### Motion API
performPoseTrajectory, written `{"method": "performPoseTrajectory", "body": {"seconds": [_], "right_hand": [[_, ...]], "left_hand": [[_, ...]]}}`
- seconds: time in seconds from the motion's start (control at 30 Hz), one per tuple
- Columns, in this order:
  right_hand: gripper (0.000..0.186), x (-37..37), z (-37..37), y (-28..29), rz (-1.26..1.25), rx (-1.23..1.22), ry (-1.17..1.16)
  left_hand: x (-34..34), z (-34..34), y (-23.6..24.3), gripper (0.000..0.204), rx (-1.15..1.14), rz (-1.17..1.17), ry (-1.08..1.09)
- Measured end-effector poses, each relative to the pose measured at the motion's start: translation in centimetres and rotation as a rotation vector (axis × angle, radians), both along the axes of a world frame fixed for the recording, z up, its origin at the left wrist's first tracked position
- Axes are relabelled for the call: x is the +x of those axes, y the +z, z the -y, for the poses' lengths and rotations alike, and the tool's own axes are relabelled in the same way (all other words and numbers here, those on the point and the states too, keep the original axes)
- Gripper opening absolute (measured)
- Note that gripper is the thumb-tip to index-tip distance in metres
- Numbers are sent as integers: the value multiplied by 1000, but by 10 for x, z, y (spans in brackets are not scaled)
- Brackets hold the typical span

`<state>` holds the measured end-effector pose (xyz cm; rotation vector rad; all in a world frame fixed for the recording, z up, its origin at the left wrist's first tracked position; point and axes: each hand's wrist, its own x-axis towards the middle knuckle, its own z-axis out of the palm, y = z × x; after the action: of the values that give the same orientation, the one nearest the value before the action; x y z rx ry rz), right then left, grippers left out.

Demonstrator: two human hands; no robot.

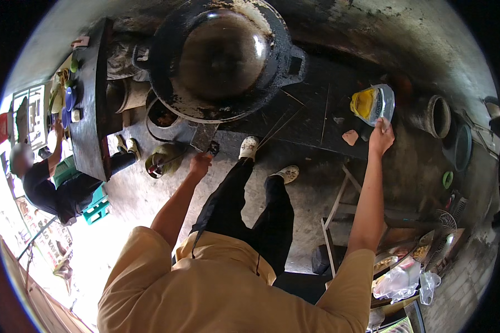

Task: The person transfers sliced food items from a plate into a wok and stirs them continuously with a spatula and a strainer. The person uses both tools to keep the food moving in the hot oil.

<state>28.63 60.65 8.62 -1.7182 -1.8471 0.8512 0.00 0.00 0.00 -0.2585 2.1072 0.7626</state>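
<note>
My right hand [381,137] grips the near end of a clear plastic container [384,102] and holds it over the right part of the dark bench. Something yellow [363,103] lies at the container's left side; whether it is solid or liquid I cannot tell. My left hand [200,164] is closed at a black knob [213,147] below a grey metal plate [203,135], its fingers partly hidden. Above that plate sits a large blackened wok [219,61] with two lug handles, its inside dark and shiny.
A greenish gas cylinder [169,159] stands left of my left hand. Thin sticks and a reddish lump [350,137] lie on the dark bench [305,119]. Far right are a pot [439,116] and wire strainers [446,220]. A person [44,186] sits at a table [89,105] on the left.
</note>
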Motion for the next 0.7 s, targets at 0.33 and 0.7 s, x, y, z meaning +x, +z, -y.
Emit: {"method": "performPoseTrajectory", "body": {"seconds": [0.33,0.7], "right_hand": [[40,-1,-1,18,62,0,-30],[58,-2,-3,26,-33,28,-79]], "left_hand": [[32,8,-15,49,27,-1,-333],[52,12,16,48,-72,84,-358]]}}
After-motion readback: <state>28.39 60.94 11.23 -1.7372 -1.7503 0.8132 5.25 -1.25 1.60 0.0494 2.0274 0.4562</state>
